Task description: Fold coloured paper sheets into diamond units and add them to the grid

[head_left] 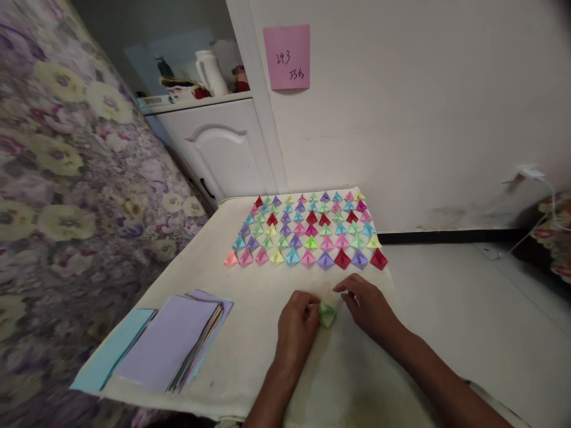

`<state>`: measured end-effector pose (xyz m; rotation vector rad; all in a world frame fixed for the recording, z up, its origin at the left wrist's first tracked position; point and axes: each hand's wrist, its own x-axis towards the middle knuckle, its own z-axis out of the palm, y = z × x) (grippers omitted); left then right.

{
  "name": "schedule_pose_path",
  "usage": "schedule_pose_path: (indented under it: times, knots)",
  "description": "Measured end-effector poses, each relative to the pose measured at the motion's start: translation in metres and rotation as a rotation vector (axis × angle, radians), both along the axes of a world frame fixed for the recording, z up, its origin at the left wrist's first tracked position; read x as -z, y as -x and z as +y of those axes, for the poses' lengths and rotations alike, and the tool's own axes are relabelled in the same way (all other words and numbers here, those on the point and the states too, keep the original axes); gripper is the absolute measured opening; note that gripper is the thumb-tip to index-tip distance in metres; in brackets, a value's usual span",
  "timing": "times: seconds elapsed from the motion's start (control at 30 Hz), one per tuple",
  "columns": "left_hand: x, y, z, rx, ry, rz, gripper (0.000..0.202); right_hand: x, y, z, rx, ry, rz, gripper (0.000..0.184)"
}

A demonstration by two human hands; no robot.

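Between my hands, low over the cream-covered table, is a small piece of folded green paper (327,315). My left hand (298,324) pinches it by its left corner between thumb and fingers. To the right of the paper, my right hand (363,304) hovers apart from it, thumb and forefinger separated, with nothing visible between them. Beyond my hands, rows of small folded paper pieces (325,260) in red, pink, purple, blue, green and yellow cover the far part of the table.
A stack of coloured paper sheets (172,336), purple on top, lies at the table's left beside blue sheets (118,345). The cream tablecloth (200,267) reaches the wall. A floral curtain (66,208) hangs at left; a white cabinet (223,148) stands behind it.
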<state>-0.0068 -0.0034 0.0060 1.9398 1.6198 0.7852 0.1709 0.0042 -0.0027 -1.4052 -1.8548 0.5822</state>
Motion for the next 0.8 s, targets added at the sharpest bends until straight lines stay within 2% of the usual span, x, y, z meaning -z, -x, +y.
schedule_pose_path:
  times: [0.17, 0.4, 0.57, 0.8]
  knots:
    - [-0.008, -0.005, -0.007, 0.072, -0.08, 0.099, 0.018, -0.002, -0.001, -0.001, 0.049, 0.029, -0.086, 0.023]
    - [0.001, -0.016, -0.012, 0.072, -0.101, 0.336, 0.014, -0.005, 0.001, -0.003, 0.025, 0.057, -0.142, 0.019]
    - [0.003, -0.018, -0.009, 0.073, -0.11, 0.423, 0.02, -0.004, 0.003, -0.006, 0.002, 0.07, -0.143, 0.02]
    - [0.005, -0.018, -0.01, 0.046, -0.127, 0.54, 0.02, -0.003, 0.008, -0.009, -0.032, 0.093, -0.15, 0.021]
